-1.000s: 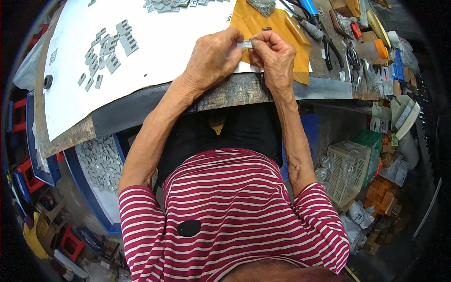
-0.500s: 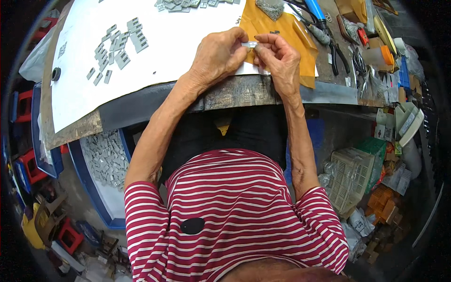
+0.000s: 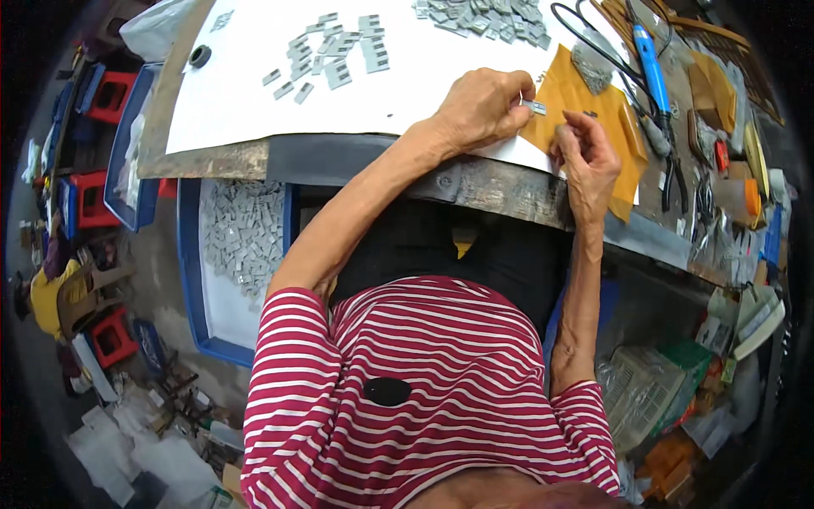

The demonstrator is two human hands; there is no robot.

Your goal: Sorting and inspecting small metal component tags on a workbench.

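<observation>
My left hand (image 3: 485, 106), above the front of the worktable, pinches a small flat grey metal piece (image 3: 535, 108) between thumb and fingertips. Just to its right, over a yellow-brown paper sheet (image 3: 549, 87), my right hand (image 3: 587, 161) is closed with thumb and fingertips together; anything between them is too small to make out. A gap separates it from the grey piece. Similar pieces lie in loose rows (image 3: 337, 70) on white paper (image 3: 229, 102) to the left. A heap of them (image 3: 496, 19) lies at the far side.
A clear bag of tiny parts (image 3: 593, 66) rests on the yellow paper. Beyond it are a blue pen-shaped tool (image 3: 651, 68) with a black cable and dark-handled pliers (image 3: 675, 182). A black ring (image 3: 200, 56) sits at far left. Below the table, a blue tray (image 3: 193, 297) holds many grey pieces.
The whole view has swung, shifting the table rightward in the picture. My right hand has drawn away from the grey piece, which stays in my left hand.
</observation>
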